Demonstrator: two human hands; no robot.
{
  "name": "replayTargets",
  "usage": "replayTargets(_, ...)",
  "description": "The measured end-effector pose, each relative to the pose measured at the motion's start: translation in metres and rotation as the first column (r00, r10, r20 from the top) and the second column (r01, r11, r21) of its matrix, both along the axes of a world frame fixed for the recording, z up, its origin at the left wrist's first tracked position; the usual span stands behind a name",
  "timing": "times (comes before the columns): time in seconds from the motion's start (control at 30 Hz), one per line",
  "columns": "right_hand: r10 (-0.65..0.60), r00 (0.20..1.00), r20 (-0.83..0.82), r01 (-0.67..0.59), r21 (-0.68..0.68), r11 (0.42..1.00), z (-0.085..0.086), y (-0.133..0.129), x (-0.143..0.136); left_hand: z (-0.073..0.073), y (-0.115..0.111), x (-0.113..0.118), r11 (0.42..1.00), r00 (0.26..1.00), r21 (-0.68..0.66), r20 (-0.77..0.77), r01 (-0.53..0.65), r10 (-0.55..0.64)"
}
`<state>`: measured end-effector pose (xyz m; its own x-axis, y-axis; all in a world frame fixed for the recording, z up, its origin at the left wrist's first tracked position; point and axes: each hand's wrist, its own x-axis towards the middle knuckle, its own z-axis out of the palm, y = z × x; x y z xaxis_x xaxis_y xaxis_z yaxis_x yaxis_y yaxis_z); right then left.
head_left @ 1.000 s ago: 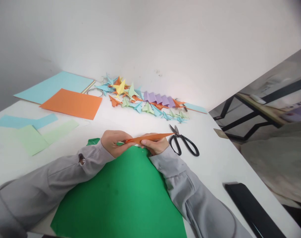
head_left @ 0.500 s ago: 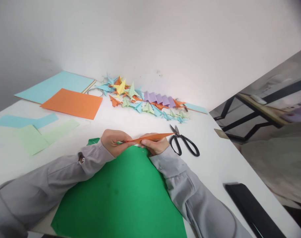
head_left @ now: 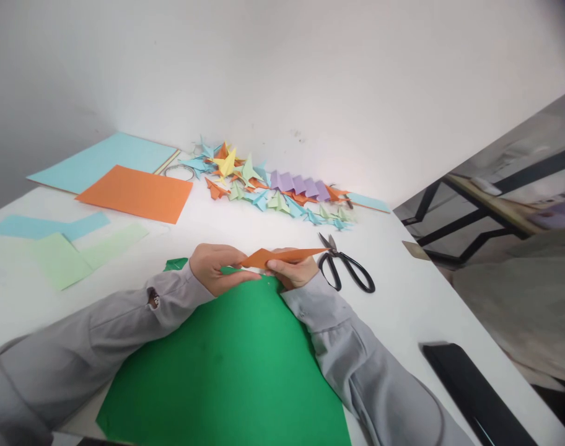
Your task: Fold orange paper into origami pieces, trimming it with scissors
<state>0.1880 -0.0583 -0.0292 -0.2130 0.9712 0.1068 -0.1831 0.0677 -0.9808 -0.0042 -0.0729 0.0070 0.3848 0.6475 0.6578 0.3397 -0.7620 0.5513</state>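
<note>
A narrow folded piece of orange paper (head_left: pixel 264 256) is pinched between the thumb and fingers of my right hand (head_left: pixel 297 271). Its long point reaches right, toward the scissors. My left hand (head_left: pixel 215 266) is at the paper's left end, thumb and fingers parted, with fingertips touching or just behind the paper's tip; which of the two I cannot tell. Under both hands lies a large green sheet (head_left: pixel 227 365). Black-handled scissors (head_left: pixel 352 269) lie with blades apart just right of my right hand.
Folded paper cranes (head_left: pixel 227 164) in several colours lie along the wall, beside a row of purple folded pieces (head_left: pixel 298 184). Leftward are a blue sheet (head_left: pixel 106 158), an orange sheet (head_left: pixel 136 195), blue strips (head_left: pixel 26 227) and pale green pieces (head_left: pixel 64 260). A black phone (head_left: pixel 473 390) lies front right.
My left thumb has come away from the folded orange paper and dropped lower, baring more of its left end. My right hand keeps its grip in nearly the same place.
</note>
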Motion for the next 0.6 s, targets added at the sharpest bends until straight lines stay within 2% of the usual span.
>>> replayTargets(0.13, 0.063, 0.997, -0.049, -0.06, 0.055, 0.997, 0.003, 0.001, 0.0, -0.001, -0.001, 0.001, 0.993, 1.0, 0.121, 0.027, 0.006, -0.009)
replayTargets(0.23, 0.094, 0.995, -0.031, -0.091, 0.1, 0.991, 0.006, 0.001, 0.0, 0.001, -0.001, 0.001, 0.994, 0.997, 0.081, 0.036, 0.068, -0.071)
replayTargets(0.37, 0.092, 0.996, -0.019, -0.089, 0.108, 0.99, 0.01, -0.001, 0.0, 0.003, -0.002, 0.001, 0.995, 0.995, 0.033, 0.021, 0.093, -0.094)
replayTargets(0.6, 0.046, 0.998, -0.046, -0.041, 0.104, 0.994, 0.01, -0.002, -0.001, 0.001, -0.001, 0.003, 0.976, 0.991, 0.191, 0.067, 0.099, -0.114)
